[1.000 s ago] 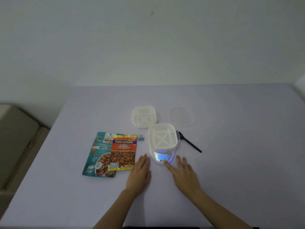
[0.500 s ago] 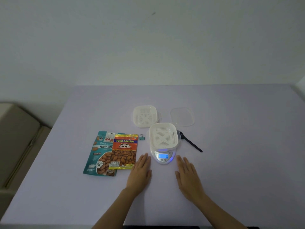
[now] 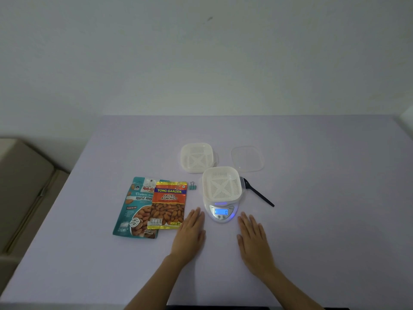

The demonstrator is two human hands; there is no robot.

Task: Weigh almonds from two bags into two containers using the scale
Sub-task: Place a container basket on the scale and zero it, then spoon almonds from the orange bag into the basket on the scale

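Left hand (image 3: 190,237), right hand (image 3: 253,242) lie flat (palms down) flanking scale (image 3: 221,212).

container (image 3: 222,184) on scale (image 3: 221,211) | bags (image 3: 156,206) left | second container (image 3: 197,157) behind | spoon (image 3: 259,194) right

Single head camera, high, near edge of table (image 3: 324,231), facing forward-down toward wall (image 3: 201,63).

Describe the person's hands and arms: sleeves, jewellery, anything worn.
Nothing worn shows. The left hand and right hand are bare: no gloves, rings or bracelets visible. Both forearms are uncovered down to the bottom edge of the picture, with no sleeve, watch or band in sight.
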